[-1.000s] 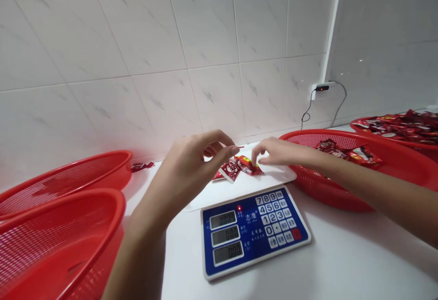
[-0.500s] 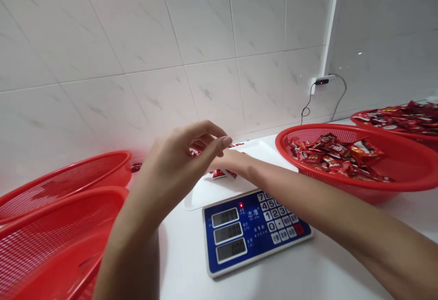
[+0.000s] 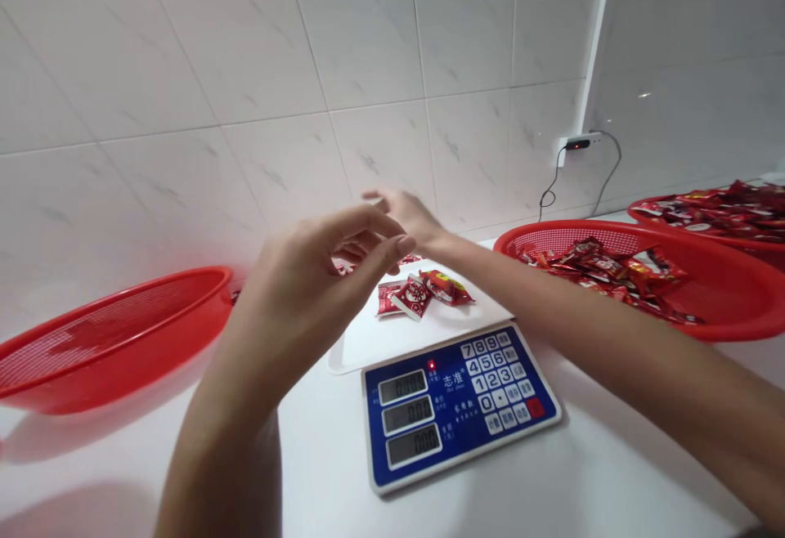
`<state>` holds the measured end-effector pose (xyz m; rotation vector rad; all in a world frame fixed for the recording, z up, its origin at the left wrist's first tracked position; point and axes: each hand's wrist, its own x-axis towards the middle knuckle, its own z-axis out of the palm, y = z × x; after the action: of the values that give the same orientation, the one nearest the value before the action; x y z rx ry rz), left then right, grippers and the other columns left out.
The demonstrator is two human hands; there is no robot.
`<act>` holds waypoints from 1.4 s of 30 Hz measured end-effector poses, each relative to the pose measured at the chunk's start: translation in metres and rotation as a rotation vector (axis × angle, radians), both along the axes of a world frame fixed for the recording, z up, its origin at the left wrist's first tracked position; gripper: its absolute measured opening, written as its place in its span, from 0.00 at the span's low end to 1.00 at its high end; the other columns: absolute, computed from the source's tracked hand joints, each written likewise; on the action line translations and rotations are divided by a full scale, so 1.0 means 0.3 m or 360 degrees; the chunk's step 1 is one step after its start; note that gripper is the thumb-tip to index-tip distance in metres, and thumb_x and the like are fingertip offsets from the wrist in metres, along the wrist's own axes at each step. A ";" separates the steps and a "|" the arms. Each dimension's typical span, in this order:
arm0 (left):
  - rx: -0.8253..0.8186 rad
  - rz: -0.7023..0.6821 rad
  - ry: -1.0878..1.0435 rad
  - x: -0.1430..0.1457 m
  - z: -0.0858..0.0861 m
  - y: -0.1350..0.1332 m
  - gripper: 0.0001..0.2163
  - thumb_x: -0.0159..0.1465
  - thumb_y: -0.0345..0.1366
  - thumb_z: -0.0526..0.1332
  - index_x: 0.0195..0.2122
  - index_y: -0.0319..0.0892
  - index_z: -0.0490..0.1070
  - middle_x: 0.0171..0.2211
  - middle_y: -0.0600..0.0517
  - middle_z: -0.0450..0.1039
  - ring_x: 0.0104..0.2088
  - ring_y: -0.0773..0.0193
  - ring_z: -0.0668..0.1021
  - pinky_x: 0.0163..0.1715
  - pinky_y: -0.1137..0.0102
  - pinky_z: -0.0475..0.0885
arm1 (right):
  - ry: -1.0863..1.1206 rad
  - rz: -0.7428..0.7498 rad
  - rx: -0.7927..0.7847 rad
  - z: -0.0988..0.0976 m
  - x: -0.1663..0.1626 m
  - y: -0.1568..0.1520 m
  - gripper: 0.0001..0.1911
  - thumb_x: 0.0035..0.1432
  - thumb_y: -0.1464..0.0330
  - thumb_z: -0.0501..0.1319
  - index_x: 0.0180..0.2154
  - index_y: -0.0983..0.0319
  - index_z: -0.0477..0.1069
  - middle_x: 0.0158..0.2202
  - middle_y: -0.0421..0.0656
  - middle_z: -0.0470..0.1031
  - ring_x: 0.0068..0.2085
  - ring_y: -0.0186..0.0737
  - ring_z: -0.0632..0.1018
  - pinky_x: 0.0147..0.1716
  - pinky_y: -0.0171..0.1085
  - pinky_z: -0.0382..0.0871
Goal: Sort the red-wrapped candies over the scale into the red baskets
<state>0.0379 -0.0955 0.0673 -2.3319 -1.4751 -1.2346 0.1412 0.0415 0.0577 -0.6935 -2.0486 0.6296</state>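
Observation:
My left hand (image 3: 307,284) hovers left of the scale tray, fingers curled in and thumb tip close to the index finger. Its palm is turned away, so anything inside is hidden. Beyond it, my right hand (image 3: 410,215) is raised over the tray's far side, blurred, its visible fingers stretched out and nothing seen in them. On the white scale tray (image 3: 380,338) lie several wrapped snack packets (image 3: 414,297), red and white, one with yellow. The blue scale panel (image 3: 459,403) faces me with lit digits, too faint to read surely.
At right, a red mesh basket (image 3: 736,309) holds many red packets, with another filled red basket (image 3: 643,209) behind it. A red basket (image 3: 123,358) stands at left. More red packets (image 3: 408,259) lie behind the tray. A power socket with cables (image 3: 580,145) is on the tiled wall.
My right hand has lifted up and back from the tray, uncovering the packets there. The nearer red basket at lower left has gone from view. The top display reading differs.

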 end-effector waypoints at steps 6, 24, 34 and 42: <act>-0.0071 0.0053 0.0007 0.007 0.002 -0.004 0.10 0.65 0.45 0.60 0.35 0.46 0.76 0.29 0.54 0.79 0.29 0.66 0.79 0.28 0.75 0.71 | 0.0671 0.0073 -0.0070 0.044 0.230 -0.064 0.28 0.54 0.62 0.66 0.56 0.63 0.68 0.49 0.49 0.76 0.52 0.46 0.75 0.56 0.50 0.66; -0.0185 0.0051 0.0117 0.024 -0.004 0.018 0.12 0.64 0.49 0.59 0.35 0.49 0.76 0.29 0.54 0.79 0.30 0.64 0.79 0.28 0.72 0.71 | 0.0413 -0.0321 0.0092 -0.025 0.508 -0.246 0.19 0.52 0.66 0.66 0.47 0.61 0.77 0.44 0.45 0.78 0.46 0.45 0.79 0.54 0.49 0.71; -0.0230 0.0090 0.0174 0.020 -0.012 0.044 0.13 0.62 0.50 0.57 0.34 0.50 0.77 0.29 0.52 0.80 0.28 0.61 0.80 0.24 0.70 0.71 | -0.1070 -0.0896 -0.0179 -0.119 0.885 -0.111 0.34 0.49 0.57 0.61 0.57 0.65 0.70 0.62 0.55 0.65 0.61 0.58 0.67 0.60 0.50 0.61; -0.0205 0.0164 0.0124 0.005 -0.016 0.050 0.14 0.63 0.51 0.57 0.34 0.49 0.76 0.30 0.52 0.80 0.31 0.60 0.80 0.28 0.69 0.73 | -0.1228 -0.0811 -0.0330 -0.168 0.951 -0.143 0.33 0.44 0.54 0.64 0.53 0.57 0.76 0.54 0.51 0.75 0.53 0.59 0.76 0.50 0.48 0.72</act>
<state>0.0394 -0.0805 0.0624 -2.3199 -1.6712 -1.0405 0.4265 -0.0013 0.0072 -1.7194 -2.3398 0.2868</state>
